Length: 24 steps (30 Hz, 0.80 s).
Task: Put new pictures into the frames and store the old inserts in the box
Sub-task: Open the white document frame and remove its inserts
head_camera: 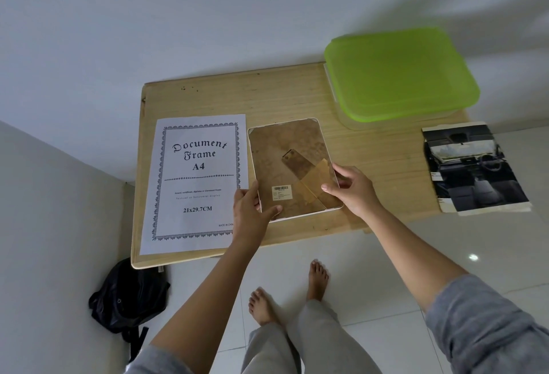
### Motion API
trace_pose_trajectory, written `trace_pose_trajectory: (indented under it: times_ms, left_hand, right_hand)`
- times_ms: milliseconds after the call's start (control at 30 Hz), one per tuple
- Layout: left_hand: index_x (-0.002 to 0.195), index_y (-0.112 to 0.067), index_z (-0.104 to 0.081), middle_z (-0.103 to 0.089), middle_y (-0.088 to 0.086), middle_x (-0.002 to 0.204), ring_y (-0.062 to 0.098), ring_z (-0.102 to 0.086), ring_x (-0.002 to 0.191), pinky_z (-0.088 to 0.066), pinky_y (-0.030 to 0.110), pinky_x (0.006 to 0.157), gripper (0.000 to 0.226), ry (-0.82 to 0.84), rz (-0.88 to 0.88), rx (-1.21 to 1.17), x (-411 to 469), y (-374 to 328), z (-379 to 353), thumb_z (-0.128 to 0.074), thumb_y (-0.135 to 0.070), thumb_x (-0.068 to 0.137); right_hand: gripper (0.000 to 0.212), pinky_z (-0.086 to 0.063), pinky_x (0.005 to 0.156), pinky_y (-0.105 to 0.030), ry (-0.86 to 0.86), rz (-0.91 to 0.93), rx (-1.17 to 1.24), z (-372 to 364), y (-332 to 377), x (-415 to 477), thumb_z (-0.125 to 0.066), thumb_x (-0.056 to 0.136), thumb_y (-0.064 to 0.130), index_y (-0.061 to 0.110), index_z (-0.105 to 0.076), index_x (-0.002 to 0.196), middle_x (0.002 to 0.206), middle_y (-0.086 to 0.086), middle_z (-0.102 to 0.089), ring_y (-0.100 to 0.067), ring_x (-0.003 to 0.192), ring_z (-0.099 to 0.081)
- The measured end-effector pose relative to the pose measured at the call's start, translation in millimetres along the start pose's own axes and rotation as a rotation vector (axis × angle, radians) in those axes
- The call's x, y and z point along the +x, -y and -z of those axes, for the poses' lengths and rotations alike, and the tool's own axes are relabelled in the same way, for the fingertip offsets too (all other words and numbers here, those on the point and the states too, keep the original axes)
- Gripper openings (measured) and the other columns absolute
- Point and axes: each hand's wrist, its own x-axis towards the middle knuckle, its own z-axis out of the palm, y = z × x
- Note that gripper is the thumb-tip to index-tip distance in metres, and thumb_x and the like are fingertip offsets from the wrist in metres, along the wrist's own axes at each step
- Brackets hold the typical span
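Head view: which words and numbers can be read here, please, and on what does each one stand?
"Document Frame A4": large white paper sheet, on the pale wooden table.
"21x29.7CM": same sheet, lower part.
"MADE IN CHIN", cut off by the left hand: sheet's bottom corner.
Two small middle lines on the sheet: too blurred.
Small barcode sticker on the brown-backed picture frame: too small.

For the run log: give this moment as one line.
left hand, right hand: grip frame | frame: back up | insert: left of it | box: lid on | photo: far right
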Motion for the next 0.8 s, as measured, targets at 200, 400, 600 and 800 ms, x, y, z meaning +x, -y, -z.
trace_pose_trajectory:
  times_ms: [200,400,600,800]
  left_hand:
    - [0.137,-0.011,-0.042,-0.041,0.005,0.108,0.015,-0.050,0.098,-0.037,0.016,0.089,0.077,0.004,0.001,0.020,-0.6,-1.9,-0.6,-0.079,-0.014,0.070]
    - [0.139,-0.010,-0.038,-0.040,0.003,0.108,0.011,-0.048,0.098,-0.035,0.013,0.092,0.080,0.029,0.020,0.013,0.4,-1.6,0.9,-0.079,-0.015,0.071]
    - [0.139,-0.011,-0.039,-0.040,0.003,0.108,0.014,-0.050,0.099,-0.033,0.005,0.084,0.078,0.036,0.019,0.021,1.2,-0.2,1.5,-0.079,-0.016,0.071]
    - [0.139,-0.009,-0.039,-0.041,0.003,0.108,0.011,-0.048,0.097,-0.030,0.002,0.082,0.079,0.037,0.024,0.007,1.0,-0.8,2.0,-0.079,-0.014,0.071]
  right_hand:
    - [0.075,-0.034,0.092,-0.013,0.126,0.015,-0.029,7.2,-6.9,-8.2,-0.075,0.075,0.012,0.017,-0.039,0.140,0.131,0.005,-0.043,-0.007,0.113,-0.047]
    - [0.071,-0.039,0.081,0.001,0.029,-0.019,0.131,1.7,-11.4,-8.3,-0.077,0.068,0.000,0.013,-0.049,0.132,0.130,0.000,-0.050,-0.017,0.118,-0.051]
    - [0.071,-0.041,0.099,-0.026,-0.027,-0.026,0.169,-4.4,-10.3,-7.7,-0.077,0.065,-0.006,0.008,-0.051,0.130,0.129,-0.006,-0.052,-0.030,0.118,-0.051]
    - [0.072,-0.043,0.081,-0.006,-0.070,-0.039,0.169,-6.8,-7.4,-6.5,-0.077,0.062,-0.010,0.005,-0.052,0.128,0.126,-0.009,-0.054,-0.015,0.100,-0.052]
